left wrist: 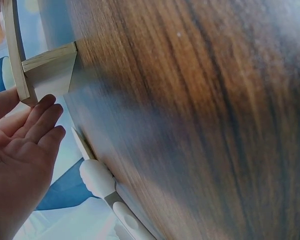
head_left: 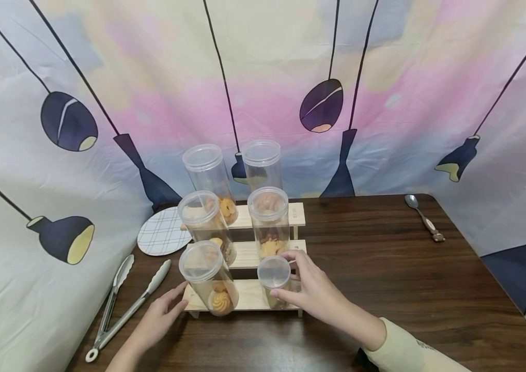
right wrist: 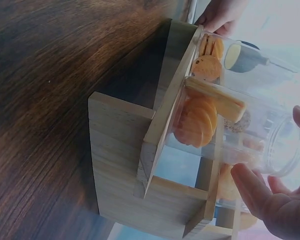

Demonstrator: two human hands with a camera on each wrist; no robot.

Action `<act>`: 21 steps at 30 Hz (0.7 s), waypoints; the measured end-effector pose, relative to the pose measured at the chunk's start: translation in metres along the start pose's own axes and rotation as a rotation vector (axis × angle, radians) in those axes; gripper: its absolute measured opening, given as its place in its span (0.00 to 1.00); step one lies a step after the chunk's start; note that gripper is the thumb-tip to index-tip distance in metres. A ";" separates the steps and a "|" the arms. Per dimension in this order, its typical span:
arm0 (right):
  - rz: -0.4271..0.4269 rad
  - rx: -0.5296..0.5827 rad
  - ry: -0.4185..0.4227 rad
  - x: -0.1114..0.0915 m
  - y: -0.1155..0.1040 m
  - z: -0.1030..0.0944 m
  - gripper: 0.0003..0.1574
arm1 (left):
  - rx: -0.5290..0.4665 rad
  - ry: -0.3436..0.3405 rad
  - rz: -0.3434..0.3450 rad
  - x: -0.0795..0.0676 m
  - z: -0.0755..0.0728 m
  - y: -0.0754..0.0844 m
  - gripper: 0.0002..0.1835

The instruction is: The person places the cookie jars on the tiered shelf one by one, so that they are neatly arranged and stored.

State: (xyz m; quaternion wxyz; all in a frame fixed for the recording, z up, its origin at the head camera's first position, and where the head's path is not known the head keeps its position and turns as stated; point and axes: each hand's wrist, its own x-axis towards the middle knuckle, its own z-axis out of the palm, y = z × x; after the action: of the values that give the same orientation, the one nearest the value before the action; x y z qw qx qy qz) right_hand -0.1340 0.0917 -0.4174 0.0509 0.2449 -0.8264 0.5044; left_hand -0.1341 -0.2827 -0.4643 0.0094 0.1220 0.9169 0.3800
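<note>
A three-step wooden stand bears several clear lidded jars of cookies. My right hand holds the short jar at the right of the lowest step, thumb in front and fingers behind. Yellowish cookies show inside it in the right wrist view, its base on the board. My left hand pinches the left end of that step; the left wrist view has the thumb and fingers about the board's corner. Beside it stands a tall jar with a swirled cookie at the bottom.
Silver tongs with pale tips lie spread to the left. A round checked mat lies partly behind the stand. At the far right is a spoon. A printed cloth hangs behind the dark wood table.
</note>
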 end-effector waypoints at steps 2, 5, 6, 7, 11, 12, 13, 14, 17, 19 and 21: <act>0.002 0.008 0.005 0.000 0.000 0.000 0.46 | -0.001 -0.001 0.000 0.000 0.000 0.000 0.25; 0.001 0.012 0.011 0.001 0.001 0.000 0.45 | 0.002 0.004 0.005 0.000 -0.001 0.000 0.25; 0.001 0.010 0.012 0.000 0.000 0.000 0.46 | 0.005 0.006 0.007 0.001 -0.002 0.000 0.25; 0.000 0.001 0.015 0.000 0.000 -0.001 0.46 | 0.005 0.007 0.008 0.001 -0.002 0.000 0.25; 0.019 -0.089 0.017 -0.006 -0.001 -0.009 0.45 | 0.019 0.010 0.008 0.001 0.000 -0.001 0.25; 0.028 -0.111 0.014 -0.008 -0.002 -0.012 0.45 | 0.025 0.011 0.008 0.002 0.001 -0.001 0.25; 0.039 -0.141 0.010 -0.010 -0.002 -0.016 0.45 | 0.028 0.010 0.007 0.002 0.001 -0.001 0.25; 0.052 -0.165 0.005 -0.013 -0.002 -0.020 0.44 | 0.031 0.009 0.006 0.002 0.001 -0.001 0.25; 0.075 -0.210 0.006 -0.020 -0.002 -0.033 0.42 | 0.030 -0.011 0.002 0.002 -0.001 0.001 0.26; 0.082 -0.243 0.023 -0.024 0.000 -0.042 0.42 | 0.022 -0.033 -0.010 0.004 -0.005 0.002 0.26; 0.081 -0.267 0.049 -0.027 0.004 -0.052 0.41 | 0.023 -0.055 -0.011 0.007 -0.010 0.003 0.26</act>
State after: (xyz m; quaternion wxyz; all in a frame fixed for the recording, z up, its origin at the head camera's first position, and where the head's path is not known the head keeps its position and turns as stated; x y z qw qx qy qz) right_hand -0.1203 0.1478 -0.4044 0.0829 0.1899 -0.8939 0.3976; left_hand -0.1411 -0.2856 -0.4546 0.0352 0.1273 0.9212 0.3659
